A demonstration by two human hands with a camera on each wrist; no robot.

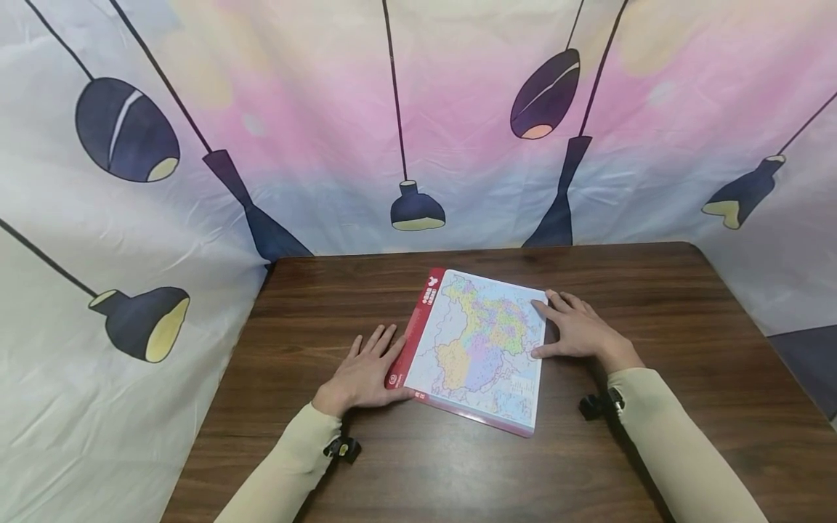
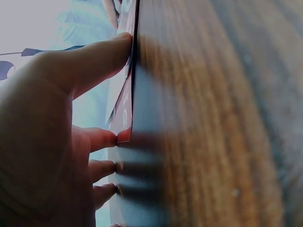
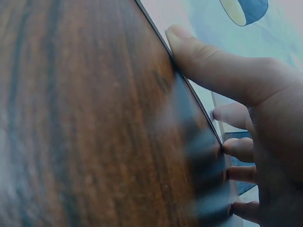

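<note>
At the far left hangs a printed cloth backdrop [image 1: 131, 218], pale pink and blue with dark pendant lamps drawn on it; it wraps round behind the wooden table [image 1: 654, 305] and down its left side.

The left hand [image 1: 362, 374] lies flat on the table, palm down, just left of the map board's red edge. Its fingers are straight and lightly spread, pointing away from the person, with the thumb against the near left corner of the board. In the left wrist view the thumb [image 2: 90, 59] presses along the board's edge and one fingertip [image 2: 102, 138] touches its corner; the other fingers rest on the wood beside it. A small black mount [image 1: 343, 448] sits at the cream sleeve's cuff.

The map board [image 1: 480, 349] lies flat near the middle of the table, turned slightly so that its long sides run from near to far. It shows a many-coloured map on a pale ground, with a red strip down the left side bearing a round white logo near the near end and small writing at the far end, too small to read.

The right hand [image 1: 575, 330] rests on the board's right edge, fingers straight and close together over the far right corner, thumb stretched toward the map. The right wrist view shows the thumb [image 3: 208, 61] against the edge.
</note>
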